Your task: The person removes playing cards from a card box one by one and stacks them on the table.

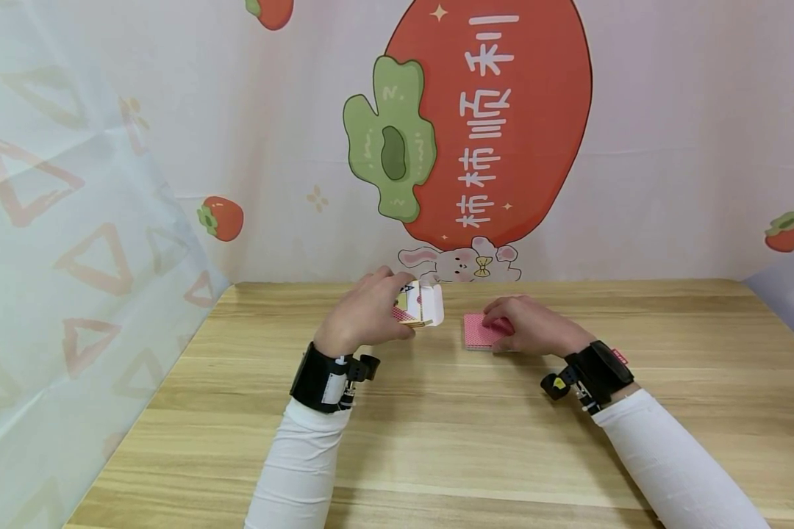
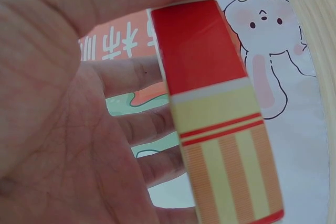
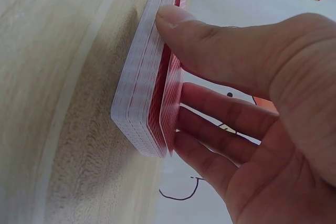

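My left hand [image 1: 365, 314] grips a playing card box [image 1: 431, 304] above the table, thumb on one side and fingers on the other. The box's white flap hangs out toward the right. In the left wrist view the card box [image 2: 215, 93] shows a narrow side in red, cream and orange stripes. On the table to its right lies a deck of red-backed playing cards [image 1: 478, 330]. My right hand [image 1: 536, 327] pinches this deck, the thumb against one long edge. In the right wrist view the top of the deck [image 3: 144, 85] stands slightly apart from the cards below.
Both hands work near the back edge of the wooden table [image 1: 437, 441]. Behind it hangs a pale cloth [image 1: 291, 147] with a large red persimmon and a rabbit printed on it. More patterned cloth [image 1: 73, 242] hangs at the left.
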`<state>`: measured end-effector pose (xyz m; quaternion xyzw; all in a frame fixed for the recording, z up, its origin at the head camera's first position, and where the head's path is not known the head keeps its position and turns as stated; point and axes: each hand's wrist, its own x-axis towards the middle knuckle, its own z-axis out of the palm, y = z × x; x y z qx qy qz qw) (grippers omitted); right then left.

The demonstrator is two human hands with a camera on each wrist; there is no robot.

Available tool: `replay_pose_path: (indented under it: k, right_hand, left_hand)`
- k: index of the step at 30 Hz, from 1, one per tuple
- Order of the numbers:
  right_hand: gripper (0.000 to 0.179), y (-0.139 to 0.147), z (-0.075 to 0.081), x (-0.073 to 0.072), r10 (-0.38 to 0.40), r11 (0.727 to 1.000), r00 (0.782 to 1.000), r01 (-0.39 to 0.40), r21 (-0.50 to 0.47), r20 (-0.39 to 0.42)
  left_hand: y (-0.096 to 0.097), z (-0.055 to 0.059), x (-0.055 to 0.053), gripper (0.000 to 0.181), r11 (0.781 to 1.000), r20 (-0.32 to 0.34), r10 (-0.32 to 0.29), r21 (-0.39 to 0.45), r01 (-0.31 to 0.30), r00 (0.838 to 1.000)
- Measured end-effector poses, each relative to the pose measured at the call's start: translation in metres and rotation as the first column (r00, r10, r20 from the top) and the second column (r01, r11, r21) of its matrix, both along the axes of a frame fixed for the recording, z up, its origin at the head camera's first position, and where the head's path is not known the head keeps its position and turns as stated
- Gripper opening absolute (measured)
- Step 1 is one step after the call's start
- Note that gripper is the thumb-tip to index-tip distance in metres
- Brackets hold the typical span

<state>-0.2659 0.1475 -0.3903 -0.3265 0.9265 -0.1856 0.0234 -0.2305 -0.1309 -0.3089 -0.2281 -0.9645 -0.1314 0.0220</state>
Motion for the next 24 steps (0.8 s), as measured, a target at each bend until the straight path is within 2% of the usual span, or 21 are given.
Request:
replay_pose_path:
  k: [24]
  right_hand:
    - [0.043,0.0001,-0.0025,0.0004,-0.003,1.000,1.000,0.003,-0.020,-0.002]
  left_hand:
    - [0.0006,-0.0004,0.0001,0.074,1.000,0.001,-0.004,-0.007,0.004,1.000]
